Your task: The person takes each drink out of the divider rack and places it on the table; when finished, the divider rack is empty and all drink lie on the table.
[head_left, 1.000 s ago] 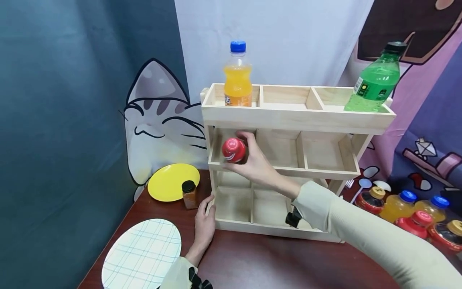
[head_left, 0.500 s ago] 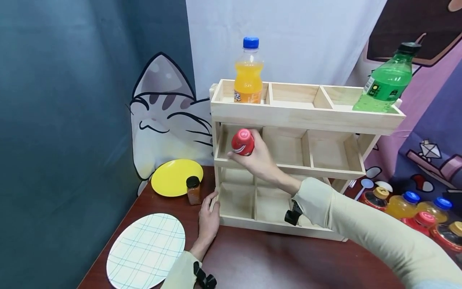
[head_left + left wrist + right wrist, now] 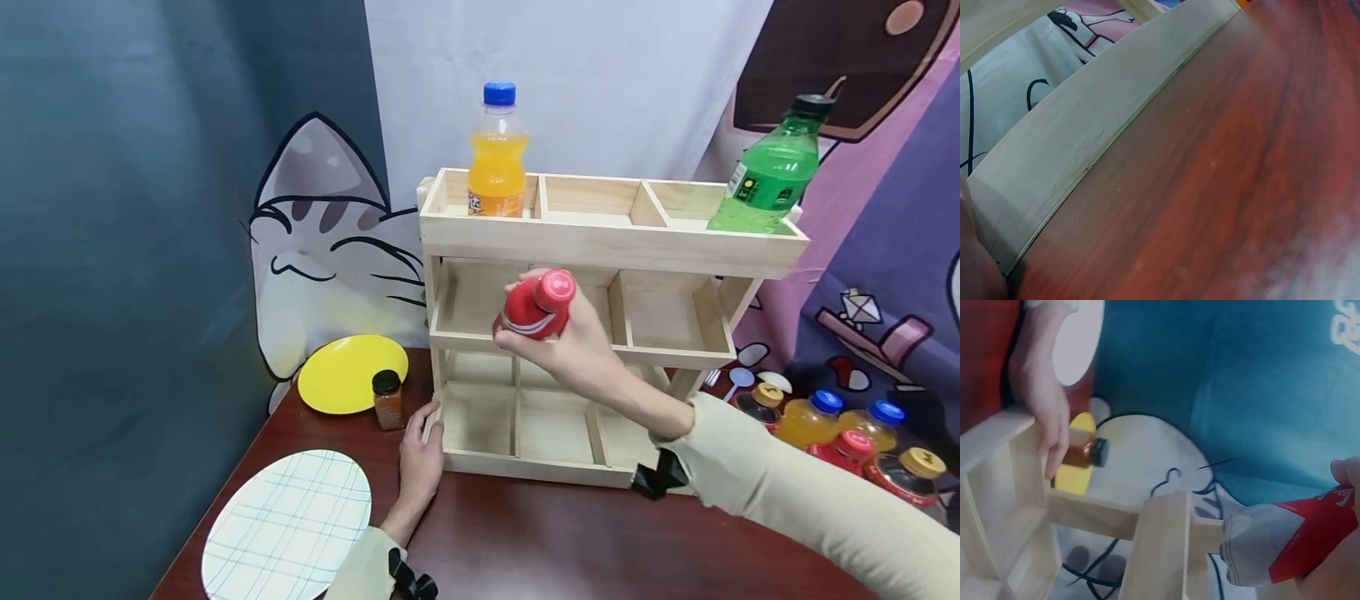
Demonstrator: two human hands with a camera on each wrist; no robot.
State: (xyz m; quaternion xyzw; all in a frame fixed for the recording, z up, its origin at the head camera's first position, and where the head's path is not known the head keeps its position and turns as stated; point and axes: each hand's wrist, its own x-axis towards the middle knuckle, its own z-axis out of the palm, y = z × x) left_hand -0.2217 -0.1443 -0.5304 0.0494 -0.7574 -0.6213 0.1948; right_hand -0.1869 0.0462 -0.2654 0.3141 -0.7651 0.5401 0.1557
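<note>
My right hand (image 3: 573,350) grips a soda bottle (image 3: 534,308) with a red cap and red label. It holds the bottle tilted, cap toward the head camera, in front of the middle tier of a wooden shelf rack (image 3: 607,246). In the right wrist view, the bottle's pale, ridged base (image 3: 1250,544) points toward the rack. My left hand (image 3: 420,462) rests against the rack's lower left side, its fingers lying fairly straight along the panel in the right wrist view. Only a bit of that hand shows at the left wrist view's edge, beside the rack's bottom board (image 3: 1091,119).
On the top tier, an orange soda bottle (image 3: 498,158) stands left and a green bottle (image 3: 772,175) leans right. A yellow plate (image 3: 337,379), a black-lidded jar (image 3: 387,404) and a checked round plate (image 3: 288,525) lie left. Several bottles (image 3: 847,446) stand right of the rack.
My right hand has drawn the bottle out from the middle tier's left compartment, moving right and tilting its cap rightward. The left hand stays at the rack's side. The head view shifts slightly.
</note>
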